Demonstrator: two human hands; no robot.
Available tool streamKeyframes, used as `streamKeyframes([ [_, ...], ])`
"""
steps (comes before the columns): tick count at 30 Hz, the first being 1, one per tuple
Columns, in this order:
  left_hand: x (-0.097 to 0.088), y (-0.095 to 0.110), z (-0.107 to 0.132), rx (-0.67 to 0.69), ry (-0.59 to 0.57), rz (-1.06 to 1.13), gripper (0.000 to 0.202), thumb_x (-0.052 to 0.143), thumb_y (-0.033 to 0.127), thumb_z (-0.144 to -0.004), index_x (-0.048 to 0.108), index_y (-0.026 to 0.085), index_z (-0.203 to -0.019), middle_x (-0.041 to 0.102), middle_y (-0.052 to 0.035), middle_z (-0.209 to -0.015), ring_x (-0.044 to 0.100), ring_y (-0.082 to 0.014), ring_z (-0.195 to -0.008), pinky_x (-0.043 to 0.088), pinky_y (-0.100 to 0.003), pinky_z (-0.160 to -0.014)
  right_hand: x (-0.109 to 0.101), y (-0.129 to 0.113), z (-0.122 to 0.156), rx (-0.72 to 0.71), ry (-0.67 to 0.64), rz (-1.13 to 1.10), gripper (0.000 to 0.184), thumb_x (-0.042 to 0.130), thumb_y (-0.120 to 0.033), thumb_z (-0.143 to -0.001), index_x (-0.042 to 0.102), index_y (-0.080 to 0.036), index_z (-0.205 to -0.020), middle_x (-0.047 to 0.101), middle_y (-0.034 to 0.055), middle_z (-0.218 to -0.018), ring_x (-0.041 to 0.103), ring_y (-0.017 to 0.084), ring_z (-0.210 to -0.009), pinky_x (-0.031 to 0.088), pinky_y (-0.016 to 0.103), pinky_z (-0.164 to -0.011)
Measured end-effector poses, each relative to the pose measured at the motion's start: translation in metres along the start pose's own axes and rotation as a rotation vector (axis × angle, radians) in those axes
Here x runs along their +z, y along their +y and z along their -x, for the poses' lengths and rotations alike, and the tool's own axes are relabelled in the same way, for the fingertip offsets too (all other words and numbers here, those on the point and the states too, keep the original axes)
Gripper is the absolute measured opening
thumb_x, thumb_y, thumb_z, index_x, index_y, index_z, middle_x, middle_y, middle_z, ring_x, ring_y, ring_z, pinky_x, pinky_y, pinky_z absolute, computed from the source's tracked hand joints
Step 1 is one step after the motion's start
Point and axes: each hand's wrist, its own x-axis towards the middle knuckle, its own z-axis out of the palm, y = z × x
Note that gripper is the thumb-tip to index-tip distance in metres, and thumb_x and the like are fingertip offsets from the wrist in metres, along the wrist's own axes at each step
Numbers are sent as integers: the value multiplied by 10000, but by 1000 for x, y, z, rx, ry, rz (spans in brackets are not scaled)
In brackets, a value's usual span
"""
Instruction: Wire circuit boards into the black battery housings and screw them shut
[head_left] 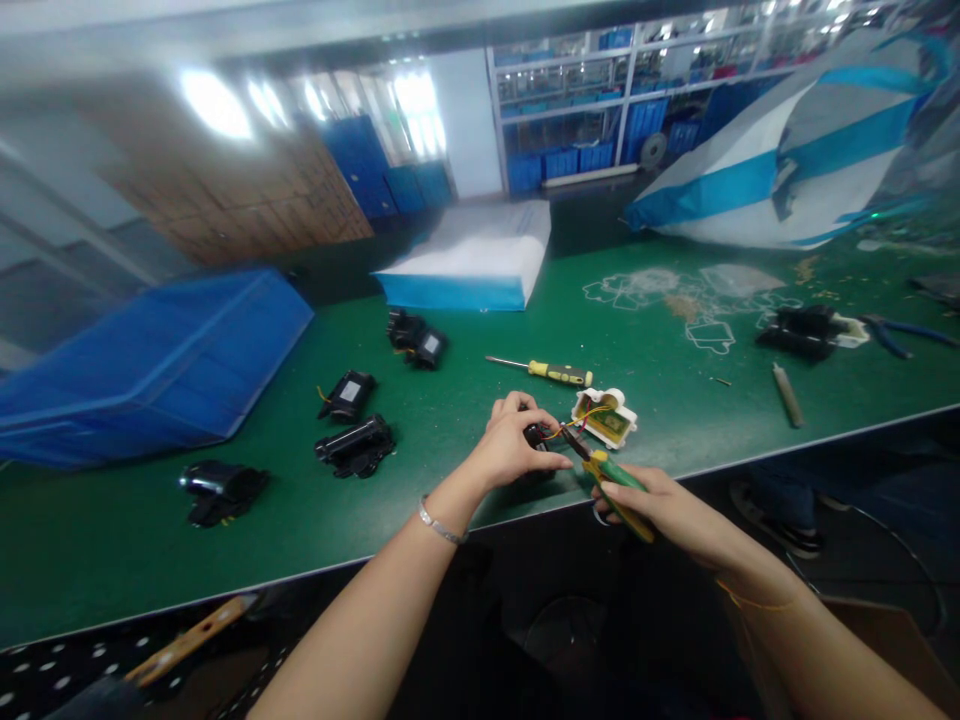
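Observation:
My left hand (521,440) is closed around a small black housing (537,437), mostly covered by the fingers, near the bench's front edge. Thin yellow and red wires (574,424) run from it to a white casing (609,418) with a yellowish inside, lying open side up just to the right. My right hand (637,495) grips pliers (611,478) with green and yellow handles. Their dark jaws point up and left and meet the wires beside my left fingertips. Whether the jaws are fully closed on a wire is too small to tell. A yellow-handled screwdriver (559,373) lies behind my hands.
Several black housings (356,445) lie to the left, before a blue bin (150,360). A white-and-blue box (469,255) stands behind. At right are another black housing (799,332), blue-handled pliers (907,335), a grey stick (787,395), clear scraps (675,295) and a large sack (780,160).

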Motion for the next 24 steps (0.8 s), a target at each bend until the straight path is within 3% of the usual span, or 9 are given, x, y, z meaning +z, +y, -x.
streamKeyframes([
  [4,0,1,0,-1,-5,-8,473,787,562,-515,694,305,-902,453,-34,-1041,436,-235,-1018,404,-409,-960,3,-1,-2,20,3,-56,376,587,-473,-826,579,-175,-1054,614,50,-931,595,203,-898,472,361,-799],
  [12,0,-1,0,5,3,-14,472,791,550,-520,687,302,-907,461,-33,-1065,432,-240,-1031,395,-410,-964,6,-1,-4,-25,58,94,291,545,-449,-861,560,-160,-889,552,0,-710,519,122,-628,421,251,-584],
  [18,1,-2,0,-5,3,-8,466,795,538,-523,689,292,-904,458,-33,-1076,428,-235,-1034,386,-400,-964,11,9,-5,-70,94,129,330,512,-476,-879,528,-159,-790,508,-16,-643,464,96,-552,361,215,-494],
  [24,1,1,-1,-25,-4,-7,445,806,516,-516,695,282,-878,459,-33,-1069,426,-232,-1025,375,-394,-966,14,15,-8,-54,88,-37,332,547,-471,-863,529,-147,-791,493,-15,-653,446,88,-546,346,209,-477],
])
